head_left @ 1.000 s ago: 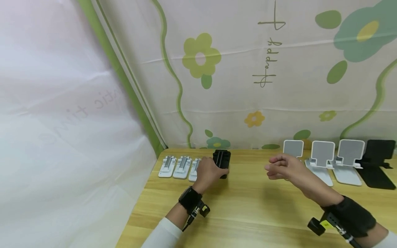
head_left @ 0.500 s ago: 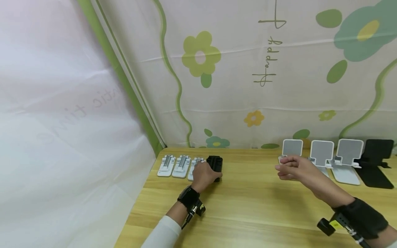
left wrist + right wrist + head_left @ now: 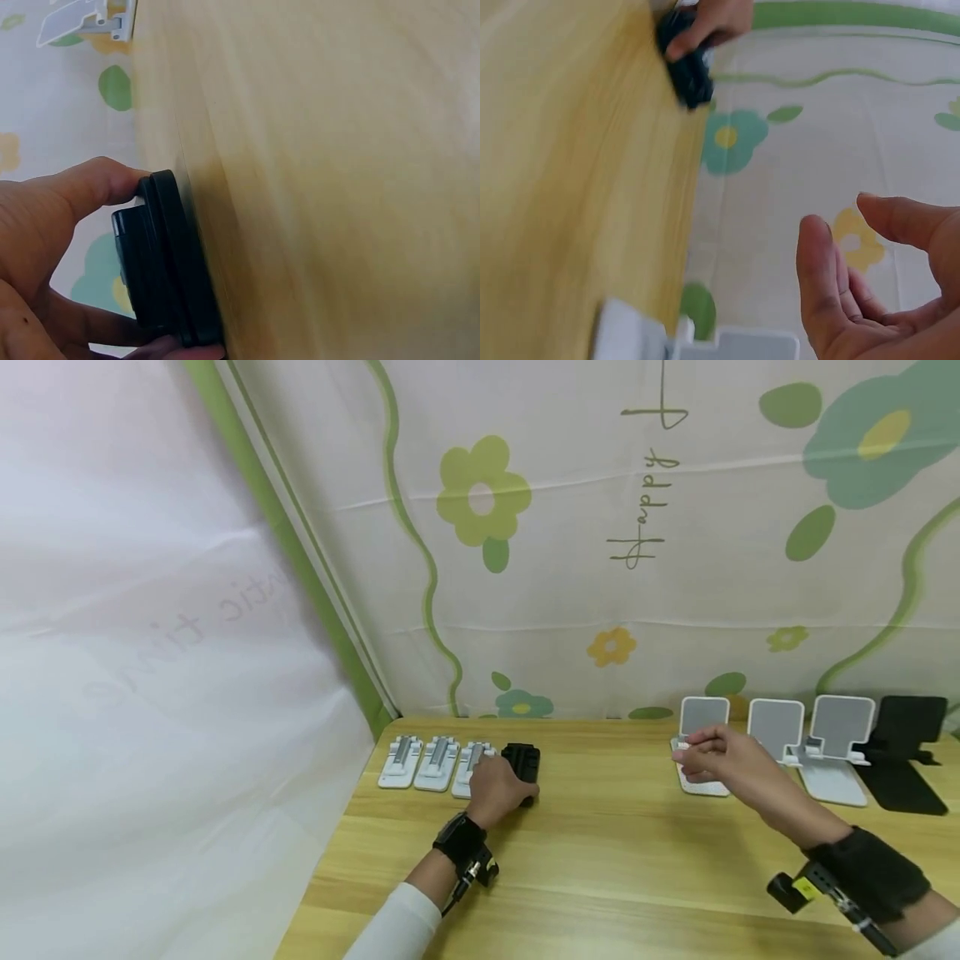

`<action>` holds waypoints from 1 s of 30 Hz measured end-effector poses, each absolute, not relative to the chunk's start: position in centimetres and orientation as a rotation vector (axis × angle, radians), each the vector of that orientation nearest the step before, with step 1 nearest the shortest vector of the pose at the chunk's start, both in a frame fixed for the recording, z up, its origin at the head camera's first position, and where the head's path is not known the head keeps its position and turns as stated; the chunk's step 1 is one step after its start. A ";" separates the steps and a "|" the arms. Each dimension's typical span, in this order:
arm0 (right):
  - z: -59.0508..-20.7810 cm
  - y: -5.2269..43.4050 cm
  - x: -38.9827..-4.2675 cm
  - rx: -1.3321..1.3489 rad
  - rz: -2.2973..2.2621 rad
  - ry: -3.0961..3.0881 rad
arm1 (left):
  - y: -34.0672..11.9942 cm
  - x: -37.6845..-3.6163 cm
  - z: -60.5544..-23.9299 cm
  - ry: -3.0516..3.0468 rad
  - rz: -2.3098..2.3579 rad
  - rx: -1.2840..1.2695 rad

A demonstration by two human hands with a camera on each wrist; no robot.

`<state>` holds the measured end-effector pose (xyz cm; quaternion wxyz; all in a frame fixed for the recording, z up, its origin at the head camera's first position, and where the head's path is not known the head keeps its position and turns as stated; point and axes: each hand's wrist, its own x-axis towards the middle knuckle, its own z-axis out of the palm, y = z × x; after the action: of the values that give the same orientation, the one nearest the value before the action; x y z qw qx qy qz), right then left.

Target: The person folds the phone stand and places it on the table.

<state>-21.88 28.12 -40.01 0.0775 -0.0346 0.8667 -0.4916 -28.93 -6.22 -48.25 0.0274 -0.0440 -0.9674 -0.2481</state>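
My left hand [image 3: 504,787] grips a black folded phone stand [image 3: 522,762] lying flat on the wooden table [image 3: 615,860]. It sits at the right end of a row of three white folded stands [image 3: 437,762]. In the left wrist view thumb and fingers [image 3: 105,184] clamp the black stand [image 3: 161,262] by its two ends. My right hand [image 3: 697,758] hovers with loosely curled fingers and holds nothing, just in front of the leftmost upright white stand [image 3: 703,718]. The right wrist view shows that empty hand [image 3: 855,292] above a white stand [image 3: 697,345].
Two more upright white stands [image 3: 776,727] and an upright black one [image 3: 907,731] line the back right of the table. A flowered cloth backdrop [image 3: 600,568] hangs behind, and a white sheet [image 3: 150,652] closes the left side.
My left hand slid the black folded stand left, up against the white folded ones. My right hand drifted right and back, toward the upright white stand.
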 end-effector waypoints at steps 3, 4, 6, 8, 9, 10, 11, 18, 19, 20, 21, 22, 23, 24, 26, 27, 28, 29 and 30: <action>-40.7 29.0 -23.0 -0.205 -1.404 2.793 | -6.2 -28.8 -48.2 -3.003 -0.716 -0.162; -40.8 29.3 -23.4 -0.246 -1.368 2.872 | -6.2 -28.8 -48.2 -3.005 -0.703 -0.176; -40.8 29.7 -24.4 -0.333 -1.284 3.031 | -6.2 -28.7 -48.1 -3.005 -0.689 -0.200; -40.5 29.9 -25.3 -0.417 -1.144 3.204 | -6.1 -28.6 -48.0 -3.001 -0.685 -0.214; -40.4 30.0 -25.7 -0.470 -1.073 3.276 | -6.1 -28.5 -47.9 -3.000 -0.680 -0.220; -39.9 30.0 -26.0 -0.507 -0.980 3.326 | -6.1 -28.4 -47.9 -3.002 -0.670 -0.227; -39.7 30.0 -26.4 -0.551 -0.897 3.380 | -6.0 -28.4 -47.8 -3.007 -0.658 -0.233; -39.2 30.6 -28.7 -0.622 -0.523 3.409 | -5.8 -28.0 -47.6 -3.042 -0.582 -0.270; -39.3 30.6 -29.0 -0.613 -0.502 3.386 | -5.8 -28.0 -47.7 -3.037 -0.596 -0.269; -39.5 30.7 -29.4 -0.606 -0.490 3.364 | -5.8 -28.0 -47.7 -3.036 -0.617 -0.262; -39.7 30.8 -29.6 -0.607 -0.487 3.343 | -5.9 -28.0 -47.6 -3.032 -0.655 -0.257; -39.9 30.9 -29.9 -0.601 -0.485 3.326 | -5.9 -28.0 -47.5 -3.026 -0.691 -0.255; -40.1 31.0 -30.0 -0.605 -0.488 3.311 | -6.0 -28.0 -47.5 -3.013 -0.716 -0.265; -40.3 31.1 -30.2 -0.614 -0.478 3.307 | -6.1 -28.0 -47.3 -3.003 -0.736 -0.272; -40.5 31.2 -30.5 -0.624 -0.466 3.307 | -6.2 -28.0 -46.8 -2.994 -0.740 -0.274; -40.6 31.2 -30.5 -0.627 -0.460 3.312 | -6.2 -28.0 -46.6 -2.985 -0.713 -0.278; -40.6 31.2 -30.6 -0.632 -0.452 3.317 | -6.3 -28.0 -46.3 -2.975 -0.669 -0.278; -40.7 31.2 -30.6 -0.634 -0.452 3.324 | -6.3 -28.0 -46.0 -2.964 -0.636 -0.265; -40.7 31.1 -30.7 -0.638 -0.448 3.335 | -6.3 -28.0 -45.7 -2.962 -0.614 -0.241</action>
<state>-30.72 31.13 -40.70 -0.1411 -0.1844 0.9640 -0.1294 -27.97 -6.25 -45.75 0.0534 -0.0794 -0.9747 -0.2019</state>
